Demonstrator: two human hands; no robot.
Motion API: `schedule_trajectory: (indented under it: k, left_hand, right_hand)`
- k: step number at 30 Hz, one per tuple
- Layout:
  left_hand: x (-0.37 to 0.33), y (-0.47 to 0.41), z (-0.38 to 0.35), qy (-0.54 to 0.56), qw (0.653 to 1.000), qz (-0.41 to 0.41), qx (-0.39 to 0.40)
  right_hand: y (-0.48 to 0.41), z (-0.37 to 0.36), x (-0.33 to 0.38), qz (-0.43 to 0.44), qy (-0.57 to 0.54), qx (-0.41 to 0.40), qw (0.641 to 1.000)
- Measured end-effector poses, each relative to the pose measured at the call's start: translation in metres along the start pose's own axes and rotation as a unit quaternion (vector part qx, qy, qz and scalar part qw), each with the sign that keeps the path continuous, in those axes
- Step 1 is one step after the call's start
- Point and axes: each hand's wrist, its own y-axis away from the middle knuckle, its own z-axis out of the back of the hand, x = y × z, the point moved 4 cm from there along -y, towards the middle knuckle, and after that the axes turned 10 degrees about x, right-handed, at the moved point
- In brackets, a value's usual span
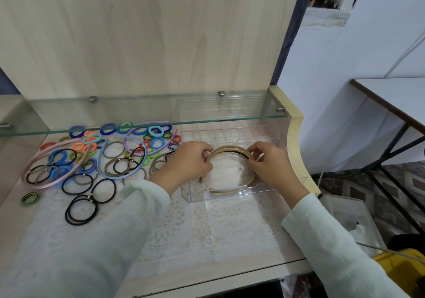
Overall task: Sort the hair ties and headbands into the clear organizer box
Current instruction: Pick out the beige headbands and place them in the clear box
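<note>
Headband (230, 148) pinched by left hand (190, 162) and right hand (271, 164) | inside organizer box (271, 134), tips near front wall

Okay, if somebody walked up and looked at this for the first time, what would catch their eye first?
Probably the two hands, left hand and right hand, gripping a stack of tan headbands inside the clear box at centre right. Next comes the bright scatter of hair ties and pastel headbands spread over the lace cloth to the left, partly under a glass shelf.
</note>
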Motion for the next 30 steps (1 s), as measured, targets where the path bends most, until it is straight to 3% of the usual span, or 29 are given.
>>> schedule_trajectory:
  k: [4,20,30]
  left_hand:
    - [-0.0020,0.0017,0.0012,-0.027,0.999,-0.007,0.044]
    - [-0.0016,0.0028,0.0036,-0.002,0.999,-0.013,0.042]
    - [-0.0008,0.0022,0.0041,0.055,0.995,-0.034,0.082]
  right_hand:
    - [-0.0001,-0.0011,0.0011,0.003,0.010,0.001,1.000]
    - [-0.0006,-0.0029,0.0018,0.000,0.035,0.034,0.999]
    - [0.0005,0.0007,0.0007,0.002,-0.020,-0.008,1.000]
